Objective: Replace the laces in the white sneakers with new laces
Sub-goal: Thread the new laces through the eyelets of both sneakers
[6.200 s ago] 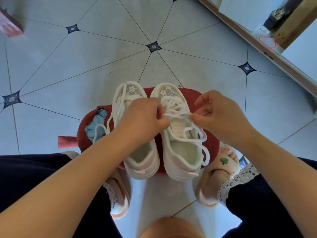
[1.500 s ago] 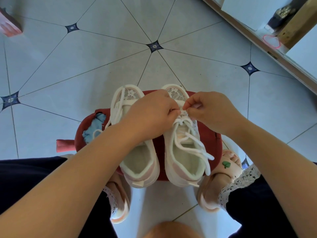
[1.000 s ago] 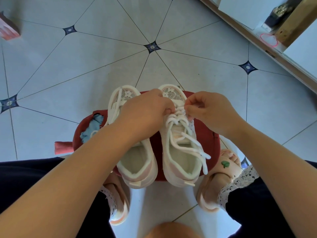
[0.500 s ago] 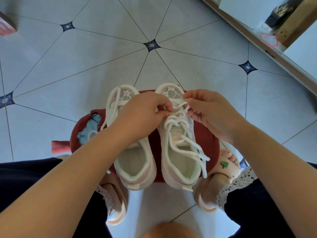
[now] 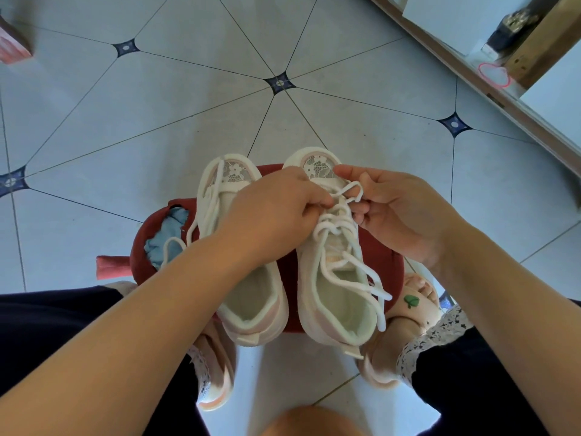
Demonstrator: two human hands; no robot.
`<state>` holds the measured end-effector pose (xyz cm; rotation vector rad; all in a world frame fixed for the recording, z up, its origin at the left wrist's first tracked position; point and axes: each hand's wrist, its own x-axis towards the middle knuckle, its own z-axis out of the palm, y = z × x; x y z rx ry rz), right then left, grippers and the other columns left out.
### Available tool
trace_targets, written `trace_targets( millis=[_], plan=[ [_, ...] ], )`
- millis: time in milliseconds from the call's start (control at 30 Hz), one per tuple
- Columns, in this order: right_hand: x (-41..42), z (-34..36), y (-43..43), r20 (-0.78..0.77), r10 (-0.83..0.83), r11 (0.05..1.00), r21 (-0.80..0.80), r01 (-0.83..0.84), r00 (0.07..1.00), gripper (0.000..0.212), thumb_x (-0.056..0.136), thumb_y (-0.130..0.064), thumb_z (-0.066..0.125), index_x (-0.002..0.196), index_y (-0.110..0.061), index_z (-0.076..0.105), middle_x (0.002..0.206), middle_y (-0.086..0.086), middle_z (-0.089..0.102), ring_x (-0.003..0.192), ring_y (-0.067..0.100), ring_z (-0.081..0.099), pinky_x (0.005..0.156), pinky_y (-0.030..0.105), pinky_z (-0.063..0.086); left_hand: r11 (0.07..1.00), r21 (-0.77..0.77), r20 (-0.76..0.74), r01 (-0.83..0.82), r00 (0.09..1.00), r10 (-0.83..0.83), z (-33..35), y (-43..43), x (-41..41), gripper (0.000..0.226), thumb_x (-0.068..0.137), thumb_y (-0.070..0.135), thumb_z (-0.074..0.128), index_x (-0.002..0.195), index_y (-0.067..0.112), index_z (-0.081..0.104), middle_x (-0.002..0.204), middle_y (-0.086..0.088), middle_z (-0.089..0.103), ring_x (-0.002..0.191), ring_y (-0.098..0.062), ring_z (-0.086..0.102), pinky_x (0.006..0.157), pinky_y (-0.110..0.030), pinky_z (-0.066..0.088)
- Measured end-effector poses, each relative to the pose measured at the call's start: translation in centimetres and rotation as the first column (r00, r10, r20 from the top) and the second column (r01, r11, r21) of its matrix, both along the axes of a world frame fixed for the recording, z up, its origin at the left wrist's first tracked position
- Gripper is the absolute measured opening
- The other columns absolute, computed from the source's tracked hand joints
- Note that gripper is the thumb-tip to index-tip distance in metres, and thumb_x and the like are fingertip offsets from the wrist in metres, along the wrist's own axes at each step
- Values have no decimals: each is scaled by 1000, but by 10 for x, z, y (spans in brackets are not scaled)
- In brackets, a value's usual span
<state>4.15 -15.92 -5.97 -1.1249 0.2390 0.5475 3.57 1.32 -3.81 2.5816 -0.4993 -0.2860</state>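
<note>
Left hand [image 5: 276, 212] and right hand [image 5: 399, 215] curled on a flat white shoelace [image 5: 334, 228]
It is pinched at the toe end of a white mesh sneaker [image 5: 339, 309], set beside its mate [image 5: 251, 297] on a red stool [image 5: 377, 259].

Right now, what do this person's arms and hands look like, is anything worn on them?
The left forearm and right forearm are bare to the frame's edge; no sleeves show. The left hand and right hand wear no gloves, and no ring, watch or bracelet shows in this view.
</note>
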Motion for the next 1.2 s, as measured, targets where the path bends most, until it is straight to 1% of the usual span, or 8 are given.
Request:
trace_targets(
  millis=[133,233,433,600,767,933,1100,1200],
  plan=[
    [-2,-1,-2,21,65,998,20,-65,998,29,88,-9,46,113,-5,59,67,-2,53,62,11,40,67,20,42,999,-41,-35,8,999,-9,-1,2,6,20,88,34,57,103,30,69,88,9,49,90,-11,49,83,-32,41],
    [-2,0,0,58,109,994,9,-110,992,37,84,2,48,121,-4,55,73,1,56,63,10,48,69,19,45,994,-108,-68,14,997,-21,-1,2,9,5,85,26,61,86,25,66,75,13,42,74,-6,45,73,-25,37],
    [-2,-3,5,116,-1,990,-138,17,993,37,81,14,52,111,-7,59,92,15,52,88,25,50,78,25,49,933,-330,-252,-139,966,55,-4,8,7,20,84,13,59,70,27,55,78,9,48,69,-1,44,64,-9,34],
    [-4,-1,12,192,-29,959,-273,82,981,34,84,15,51,94,-15,62,85,6,54,81,17,53,75,24,51,888,-393,-402,-238,913,66,-1,14,6,20,84,13,58,70,28,58,86,10,53,72,0,48,69,-11,38],
    [-5,1,16,213,-31,943,-317,99,977,28,84,11,55,91,-15,63,79,0,55,75,14,51,69,24,47,895,-383,-390,-229,918,69,-1,11,6,16,78,20,68,68,12,58,78,2,51,62,-3,45,65,-14,38],
    [-7,2,19,219,-54,934,-334,127,974,22,83,7,60,89,-14,63,76,-1,59,68,10,55,65,21,49,885,-411,-388,-219,921,48,-2,15,6,16,78,19,70,67,12,60,77,-4,52,65,-7,46,64,-16,40],
    [-6,-1,18,212,-60,915,-379,139,975,22,82,7,61,86,-14,63,77,3,59,74,20,53,70,27,47,787,-530,-462,-316,886,45,-5,19,7,15,82,8,66,72,19,64,71,6,62,67,-6,58,71,-17,49],
    [-7,-5,17,184,-97,916,-368,160,978,25,84,12,54,82,-12,61,76,8,56,79,25,46,70,31,41,707,-567,-477,-422,869,137,-8,19,10,22,87,-5,55,78,15,61,72,3,60,63,-6,60,66,-17,54]
  ],
)
